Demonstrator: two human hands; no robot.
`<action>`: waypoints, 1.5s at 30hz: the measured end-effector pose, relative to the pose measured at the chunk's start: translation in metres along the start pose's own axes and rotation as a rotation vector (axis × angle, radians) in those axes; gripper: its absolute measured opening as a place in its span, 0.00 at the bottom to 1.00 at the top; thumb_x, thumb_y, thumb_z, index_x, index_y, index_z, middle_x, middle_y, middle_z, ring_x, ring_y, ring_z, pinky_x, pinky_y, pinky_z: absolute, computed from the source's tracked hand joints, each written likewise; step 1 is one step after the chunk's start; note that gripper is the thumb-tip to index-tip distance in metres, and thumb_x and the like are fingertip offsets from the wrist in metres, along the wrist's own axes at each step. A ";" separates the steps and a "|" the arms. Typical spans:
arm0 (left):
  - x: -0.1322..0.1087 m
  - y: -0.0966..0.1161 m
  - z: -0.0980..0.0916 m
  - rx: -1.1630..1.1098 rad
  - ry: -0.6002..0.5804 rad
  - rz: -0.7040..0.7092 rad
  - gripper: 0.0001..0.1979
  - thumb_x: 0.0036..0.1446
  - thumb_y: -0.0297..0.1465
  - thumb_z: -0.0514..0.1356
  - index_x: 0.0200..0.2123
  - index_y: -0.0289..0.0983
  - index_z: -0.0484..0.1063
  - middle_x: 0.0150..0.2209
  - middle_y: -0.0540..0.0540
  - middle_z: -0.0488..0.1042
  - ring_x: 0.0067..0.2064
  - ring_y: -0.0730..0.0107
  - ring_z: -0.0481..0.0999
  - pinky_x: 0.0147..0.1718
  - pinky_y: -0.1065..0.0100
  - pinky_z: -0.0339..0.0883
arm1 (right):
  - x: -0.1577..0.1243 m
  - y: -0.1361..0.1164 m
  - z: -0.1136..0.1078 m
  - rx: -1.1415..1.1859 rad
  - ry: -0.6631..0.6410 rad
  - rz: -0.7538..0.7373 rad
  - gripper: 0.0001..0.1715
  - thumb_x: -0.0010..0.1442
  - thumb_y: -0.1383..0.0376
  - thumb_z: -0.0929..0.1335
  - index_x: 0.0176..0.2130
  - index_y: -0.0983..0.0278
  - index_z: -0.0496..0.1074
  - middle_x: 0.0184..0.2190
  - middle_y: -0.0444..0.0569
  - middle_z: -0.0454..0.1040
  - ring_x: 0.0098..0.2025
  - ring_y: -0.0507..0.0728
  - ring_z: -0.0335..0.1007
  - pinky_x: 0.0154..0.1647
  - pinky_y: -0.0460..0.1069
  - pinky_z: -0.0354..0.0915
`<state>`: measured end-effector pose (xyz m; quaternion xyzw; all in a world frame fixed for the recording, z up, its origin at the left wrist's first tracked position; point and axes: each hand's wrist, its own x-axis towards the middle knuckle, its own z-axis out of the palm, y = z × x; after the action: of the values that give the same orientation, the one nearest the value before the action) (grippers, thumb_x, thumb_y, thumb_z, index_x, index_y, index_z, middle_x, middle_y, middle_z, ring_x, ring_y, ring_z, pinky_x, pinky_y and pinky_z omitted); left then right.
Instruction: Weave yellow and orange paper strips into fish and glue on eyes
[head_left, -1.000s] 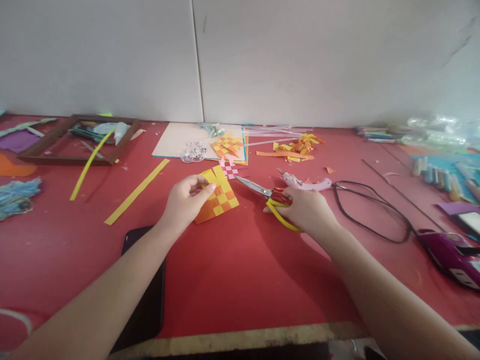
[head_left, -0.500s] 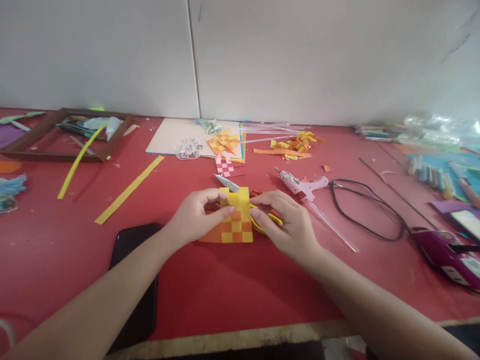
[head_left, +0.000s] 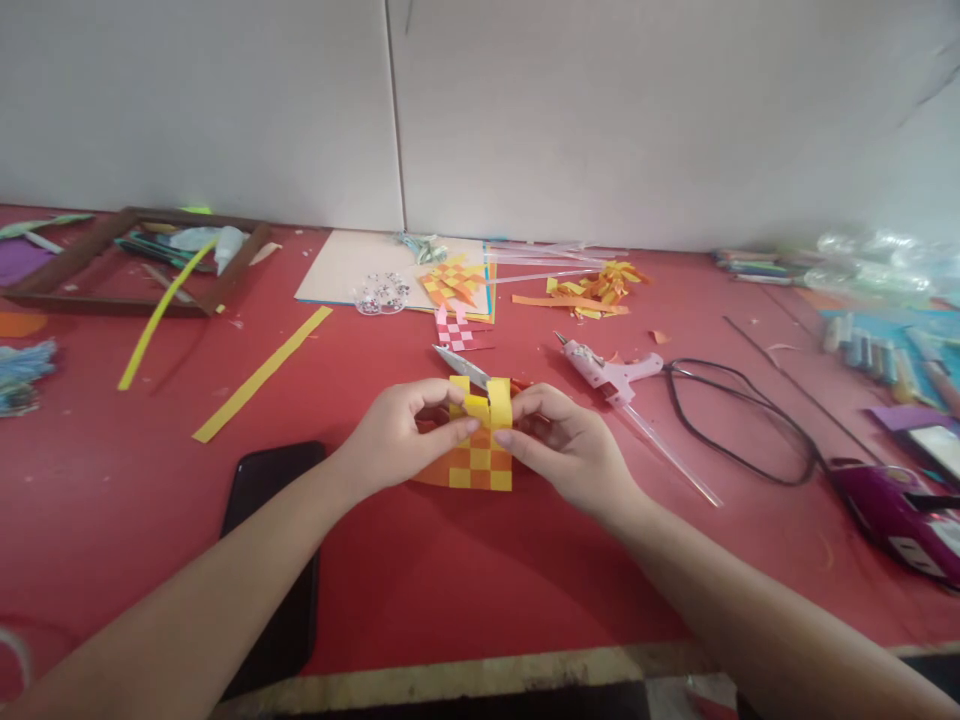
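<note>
A small woven paper piece [head_left: 480, 460] in yellow and orange checks is held up between both hands, over the red table. My left hand [head_left: 409, 430] pinches its left part, thumb in front, at a yellow strip folded forward near the top. On the right edge, my right hand [head_left: 566, 440] grips the paper between thumb and fingers. Loose yellow strip ends stick up at the top. Just behind lie scissors [head_left: 459, 365], blades pointing left; their handles are mostly hidden by the paper and my right hand.
A pink glue gun [head_left: 611, 375] with a black cord lies to the right. A black phone [head_left: 277, 540] rests under my left forearm. Yellow strips [head_left: 262, 375], a brown frame [head_left: 127, 300] and paper sheets [head_left: 337, 265] lie left and behind. A purple device [head_left: 896, 510] sits far right.
A middle yellow strip at the top has been folded down toward me, opening a gap between the strip ends. The view has shifted slightly; both hands keep hold of the paper.
</note>
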<state>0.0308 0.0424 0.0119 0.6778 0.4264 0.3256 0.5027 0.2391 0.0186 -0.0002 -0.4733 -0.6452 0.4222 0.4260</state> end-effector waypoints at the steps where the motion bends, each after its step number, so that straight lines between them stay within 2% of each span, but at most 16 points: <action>1: 0.000 0.000 0.000 0.013 0.001 0.002 0.08 0.57 0.36 0.64 0.36 0.38 0.77 0.36 0.48 0.80 0.34 0.69 0.76 0.36 0.68 0.69 | 0.000 0.000 0.000 -0.005 -0.008 -0.012 0.07 0.56 0.60 0.73 0.33 0.60 0.74 0.34 0.46 0.70 0.35 0.53 0.69 0.35 0.50 0.68; 4: -0.001 -0.001 0.000 0.022 0.017 -0.008 0.09 0.57 0.37 0.64 0.36 0.38 0.77 0.35 0.48 0.79 0.35 0.68 0.76 0.35 0.68 0.69 | -0.001 0.001 -0.002 -0.043 0.021 -0.139 0.01 0.57 0.64 0.72 0.33 0.59 0.76 0.33 0.45 0.69 0.34 0.53 0.69 0.34 0.49 0.68; 9: 0.000 0.000 0.000 -0.066 0.073 -0.022 0.10 0.58 0.38 0.64 0.38 0.37 0.76 0.39 0.46 0.81 0.40 0.65 0.79 0.39 0.67 0.71 | 0.000 -0.001 -0.006 -0.269 0.029 -0.460 0.12 0.55 0.74 0.69 0.33 0.57 0.77 0.34 0.45 0.70 0.35 0.53 0.71 0.35 0.51 0.70; 13: -0.001 0.001 -0.001 -0.109 0.077 -0.013 0.10 0.58 0.38 0.65 0.38 0.37 0.77 0.40 0.45 0.81 0.42 0.63 0.80 0.41 0.66 0.73 | 0.001 -0.004 -0.007 -0.322 0.028 -0.555 0.14 0.55 0.74 0.68 0.35 0.56 0.77 0.33 0.46 0.70 0.35 0.54 0.72 0.34 0.50 0.71; 16: -0.001 0.000 -0.001 -0.136 0.079 -0.002 0.11 0.59 0.38 0.64 0.41 0.38 0.76 0.41 0.45 0.81 0.43 0.62 0.80 0.40 0.66 0.73 | 0.000 -0.006 -0.007 -0.288 0.010 -0.530 0.13 0.56 0.73 0.68 0.37 0.56 0.78 0.35 0.47 0.71 0.37 0.55 0.72 0.38 0.52 0.72; 20: 0.000 0.000 0.000 -0.136 0.089 -0.001 0.11 0.60 0.39 0.63 0.42 0.38 0.75 0.40 0.45 0.82 0.42 0.62 0.81 0.40 0.66 0.74 | -0.001 -0.009 -0.011 -0.209 -0.066 -0.392 0.14 0.62 0.68 0.65 0.38 0.57 0.81 0.39 0.50 0.74 0.41 0.56 0.74 0.41 0.52 0.72; 24: 0.000 0.000 0.001 -0.196 0.057 -0.020 0.14 0.60 0.40 0.64 0.45 0.38 0.74 0.45 0.43 0.81 0.44 0.61 0.82 0.42 0.65 0.75 | -0.003 -0.009 -0.012 -0.134 -0.058 -0.272 0.14 0.65 0.64 0.66 0.40 0.57 0.83 0.40 0.49 0.78 0.42 0.56 0.76 0.43 0.51 0.72; 28: -0.001 -0.001 0.001 -0.229 0.035 -0.021 0.20 0.52 0.37 0.71 0.46 0.38 0.74 0.47 0.43 0.81 0.47 0.58 0.81 0.45 0.63 0.75 | -0.005 -0.006 -0.008 -0.093 -0.082 -0.247 0.13 0.64 0.63 0.67 0.42 0.56 0.83 0.42 0.50 0.78 0.44 0.56 0.76 0.45 0.51 0.73; 32: 0.000 -0.003 0.001 -0.216 0.064 -0.043 0.20 0.51 0.37 0.71 0.46 0.38 0.73 0.45 0.42 0.81 0.46 0.56 0.81 0.45 0.61 0.75 | -0.001 -0.008 -0.010 -0.114 -0.150 -0.230 0.14 0.64 0.64 0.66 0.44 0.55 0.82 0.46 0.49 0.79 0.49 0.58 0.76 0.49 0.53 0.73; 33: 0.000 -0.003 0.001 -0.216 0.070 -0.049 0.20 0.51 0.37 0.71 0.46 0.38 0.73 0.45 0.42 0.81 0.46 0.56 0.81 0.45 0.60 0.75 | 0.001 -0.010 -0.015 -0.130 -0.128 -0.224 0.14 0.64 0.64 0.66 0.43 0.55 0.82 0.47 0.49 0.79 0.49 0.58 0.76 0.51 0.53 0.72; 35: 0.000 -0.003 0.001 -0.223 0.085 -0.065 0.20 0.51 0.36 0.70 0.46 0.38 0.73 0.45 0.42 0.81 0.46 0.55 0.82 0.45 0.59 0.76 | 0.007 -0.013 -0.034 -0.201 0.020 -0.212 0.12 0.64 0.63 0.66 0.39 0.56 0.82 0.45 0.49 0.80 0.49 0.59 0.76 0.52 0.55 0.72; 37: -0.001 -0.003 0.001 -0.224 0.102 -0.079 0.20 0.50 0.36 0.70 0.46 0.38 0.72 0.45 0.42 0.82 0.46 0.55 0.82 0.45 0.59 0.76 | 0.014 -0.010 -0.065 -0.349 0.287 -0.175 0.11 0.63 0.63 0.66 0.39 0.58 0.80 0.42 0.49 0.80 0.46 0.60 0.77 0.50 0.56 0.71; 39: -0.002 -0.003 0.001 -0.220 0.105 -0.087 0.19 0.50 0.35 0.70 0.45 0.38 0.72 0.45 0.42 0.82 0.46 0.55 0.82 0.44 0.59 0.77 | 0.020 0.001 -0.103 -0.610 0.420 -0.078 0.12 0.61 0.64 0.66 0.42 0.59 0.79 0.42 0.52 0.80 0.43 0.61 0.77 0.47 0.58 0.71; 40: -0.002 -0.003 0.001 -0.221 0.101 -0.091 0.19 0.50 0.35 0.70 0.45 0.38 0.72 0.44 0.42 0.82 0.46 0.55 0.82 0.44 0.59 0.77 | 0.021 0.010 -0.121 -0.759 0.382 -0.026 0.14 0.59 0.66 0.66 0.44 0.60 0.78 0.44 0.54 0.79 0.44 0.63 0.76 0.47 0.59 0.70; 42: -0.003 -0.002 0.001 -0.228 0.085 -0.096 0.19 0.51 0.34 0.69 0.46 0.39 0.72 0.44 0.43 0.82 0.45 0.56 0.82 0.42 0.60 0.77 | 0.024 0.031 -0.150 -0.954 0.217 -0.039 0.21 0.55 0.70 0.65 0.48 0.63 0.76 0.49 0.60 0.77 0.49 0.66 0.74 0.49 0.61 0.67; 45: -0.003 -0.003 0.002 -0.223 0.057 -0.104 0.19 0.51 0.33 0.69 0.46 0.39 0.72 0.44 0.44 0.82 0.45 0.57 0.82 0.41 0.61 0.78 | 0.028 0.059 -0.166 -0.971 0.120 -0.059 0.27 0.52 0.73 0.63 0.51 0.65 0.73 0.48 0.61 0.77 0.52 0.66 0.73 0.52 0.60 0.67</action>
<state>0.0305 0.0395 0.0087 0.5850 0.4364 0.3637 0.5788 0.4065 0.0803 -0.0053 -0.6224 -0.7549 0.0321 0.2043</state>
